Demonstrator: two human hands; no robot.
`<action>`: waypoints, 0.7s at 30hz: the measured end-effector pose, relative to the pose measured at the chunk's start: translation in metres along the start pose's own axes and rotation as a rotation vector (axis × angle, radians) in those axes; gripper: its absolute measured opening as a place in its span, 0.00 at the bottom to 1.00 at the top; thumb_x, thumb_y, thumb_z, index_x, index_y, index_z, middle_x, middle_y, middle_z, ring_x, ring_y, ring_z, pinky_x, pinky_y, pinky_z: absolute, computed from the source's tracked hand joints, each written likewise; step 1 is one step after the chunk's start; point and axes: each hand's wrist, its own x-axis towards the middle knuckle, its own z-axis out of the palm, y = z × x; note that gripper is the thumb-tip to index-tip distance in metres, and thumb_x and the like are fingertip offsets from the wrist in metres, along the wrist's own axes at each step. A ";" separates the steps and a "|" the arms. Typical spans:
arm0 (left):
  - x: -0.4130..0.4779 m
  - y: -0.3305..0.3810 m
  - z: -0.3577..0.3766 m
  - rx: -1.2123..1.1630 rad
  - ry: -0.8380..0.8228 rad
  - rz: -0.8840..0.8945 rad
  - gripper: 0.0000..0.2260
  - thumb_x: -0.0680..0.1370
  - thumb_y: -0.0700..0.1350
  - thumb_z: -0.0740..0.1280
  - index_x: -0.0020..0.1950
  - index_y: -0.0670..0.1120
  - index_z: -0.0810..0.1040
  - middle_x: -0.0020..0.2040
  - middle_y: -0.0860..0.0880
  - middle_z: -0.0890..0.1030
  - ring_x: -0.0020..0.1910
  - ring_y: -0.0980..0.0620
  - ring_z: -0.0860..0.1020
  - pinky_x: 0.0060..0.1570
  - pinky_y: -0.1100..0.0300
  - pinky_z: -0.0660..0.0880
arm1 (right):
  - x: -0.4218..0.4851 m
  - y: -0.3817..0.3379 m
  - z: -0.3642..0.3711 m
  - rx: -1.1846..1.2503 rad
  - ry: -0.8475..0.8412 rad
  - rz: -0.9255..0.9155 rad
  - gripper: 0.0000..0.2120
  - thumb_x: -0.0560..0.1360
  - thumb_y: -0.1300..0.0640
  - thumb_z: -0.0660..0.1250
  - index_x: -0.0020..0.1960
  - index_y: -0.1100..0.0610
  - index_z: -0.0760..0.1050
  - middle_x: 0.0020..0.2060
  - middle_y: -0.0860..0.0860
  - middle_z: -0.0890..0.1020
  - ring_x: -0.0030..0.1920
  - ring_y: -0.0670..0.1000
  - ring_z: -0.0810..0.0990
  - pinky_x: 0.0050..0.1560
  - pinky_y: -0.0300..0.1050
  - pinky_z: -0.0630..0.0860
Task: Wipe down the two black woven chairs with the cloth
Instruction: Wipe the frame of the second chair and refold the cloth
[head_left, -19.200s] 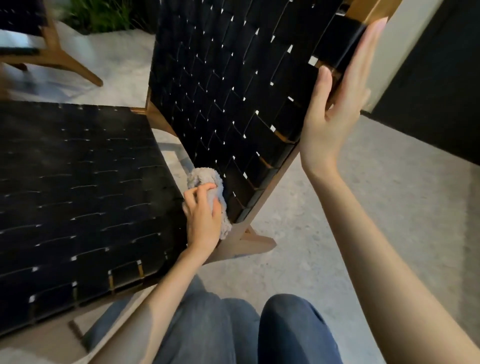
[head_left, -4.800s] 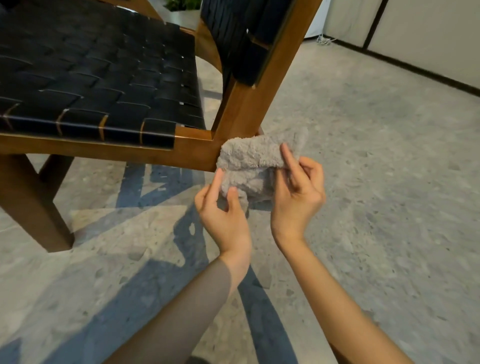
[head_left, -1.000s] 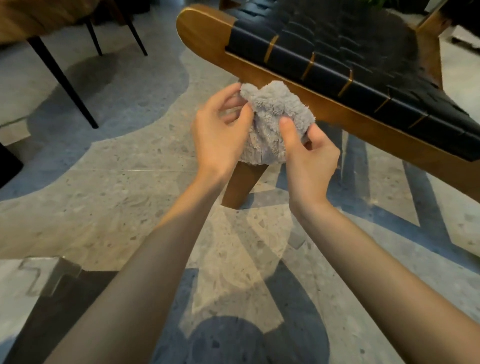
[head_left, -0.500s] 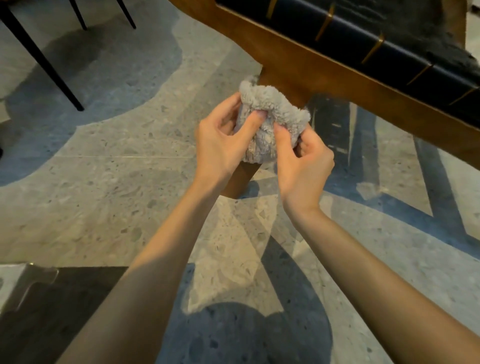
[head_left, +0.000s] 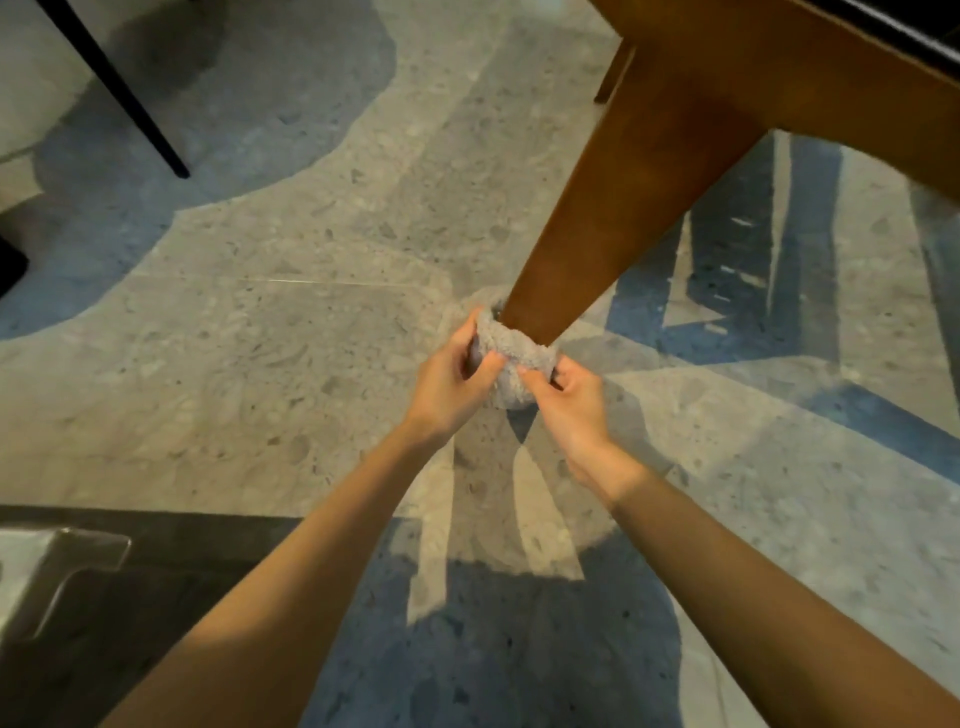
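At frame centre, the fluffy grey cloth (head_left: 511, 358) is held wrapped round the foot of the brown wooden chair leg (head_left: 623, 208), pinched by the left hand (head_left: 449, 382) and right hand (head_left: 569, 402); leg-wiping is judged underway, and the woven seats are largely out of frame.

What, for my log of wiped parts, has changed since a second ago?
The left hand and the right hand carried the cloth down from the seat rail to the foot of the wooden chair leg, where it curves round the leg's near side by the floor. Unchanged: both hands still pinch the cloth.
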 end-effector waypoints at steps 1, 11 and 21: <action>0.000 -0.002 0.001 0.000 0.005 -0.014 0.22 0.79 0.37 0.63 0.74 0.42 0.65 0.66 0.45 0.76 0.66 0.50 0.73 0.67 0.47 0.69 | 0.001 0.001 0.002 0.000 0.006 0.021 0.07 0.77 0.62 0.66 0.52 0.52 0.76 0.40 0.42 0.79 0.39 0.39 0.78 0.40 0.29 0.75; -0.008 0.027 0.017 -0.129 0.162 -0.031 0.21 0.78 0.36 0.65 0.71 0.35 0.67 0.64 0.38 0.76 0.65 0.44 0.75 0.65 0.45 0.71 | -0.012 -0.020 -0.007 0.090 0.072 -0.027 0.08 0.78 0.62 0.65 0.46 0.49 0.78 0.44 0.48 0.84 0.49 0.51 0.83 0.47 0.42 0.79; -0.015 0.147 0.034 -0.351 0.364 0.177 0.26 0.75 0.41 0.71 0.71 0.43 0.70 0.65 0.49 0.77 0.63 0.56 0.76 0.63 0.51 0.74 | -0.046 -0.118 -0.054 -0.037 0.351 -0.389 0.15 0.76 0.53 0.69 0.32 0.57 0.77 0.27 0.44 0.81 0.28 0.44 0.77 0.27 0.38 0.71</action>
